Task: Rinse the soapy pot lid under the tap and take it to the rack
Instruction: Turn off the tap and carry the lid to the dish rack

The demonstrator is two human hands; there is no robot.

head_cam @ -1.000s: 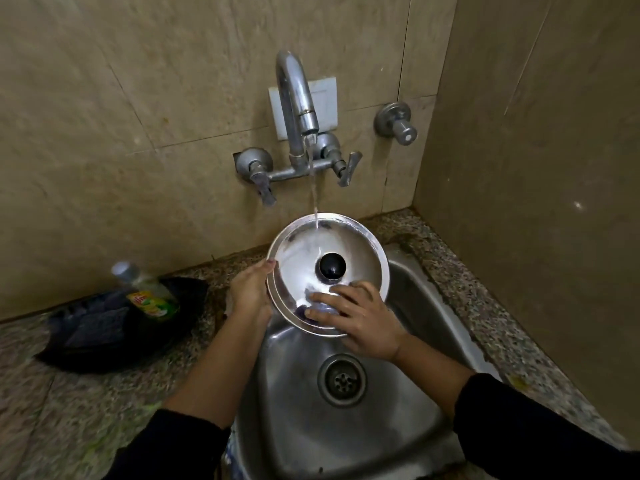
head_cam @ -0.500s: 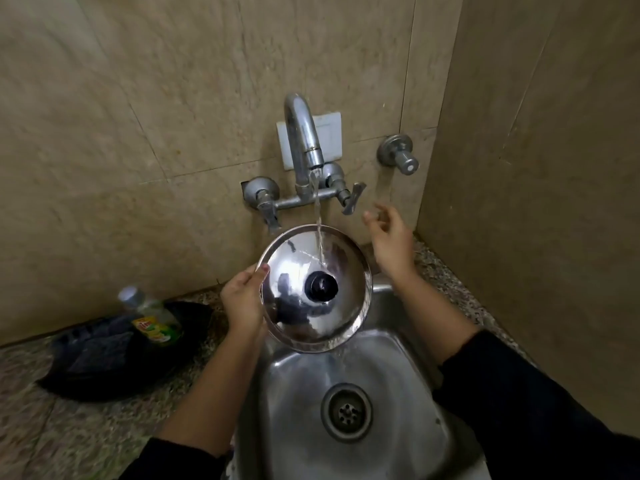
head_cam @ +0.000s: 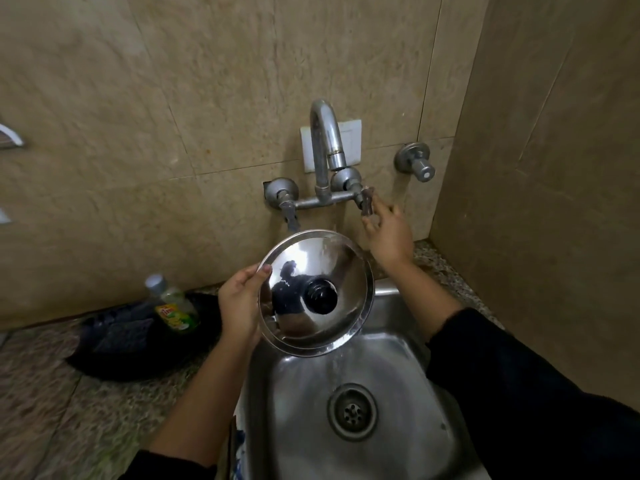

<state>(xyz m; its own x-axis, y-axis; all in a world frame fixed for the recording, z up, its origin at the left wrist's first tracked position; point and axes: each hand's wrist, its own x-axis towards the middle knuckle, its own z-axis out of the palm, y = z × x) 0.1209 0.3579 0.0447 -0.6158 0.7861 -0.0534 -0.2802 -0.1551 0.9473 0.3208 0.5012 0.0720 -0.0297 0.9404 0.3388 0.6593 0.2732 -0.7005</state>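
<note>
A shiny steel pot lid (head_cam: 311,268) with a black knob (head_cam: 319,297) is held tilted above the steel sink (head_cam: 398,358). My left hand (head_cam: 240,303) grips the lid's left rim, thumb on top. My right hand (head_cam: 388,233) is raised to the wall tap (head_cam: 325,147), its fingers on the right tap handle (head_cam: 366,201). Only a faint trickle shows below the spout, and water runs off the lid's lower edge into the sink. No rack is in view.
A dish-soap bottle (head_cam: 173,306) leans on a dark cloth or bag (head_cam: 117,344) on the granite counter (head_cam: 52,410) to the left. A second valve (head_cam: 417,164) sticks out of the tiled wall at right. The sink drain (head_cam: 352,410) lies below. A side wall closes the right.
My right hand left the lid's face and rose to the right tap handle. The water stream has thinned to almost nothing. My left hand keeps the lid, now tilted more toward me.
</note>
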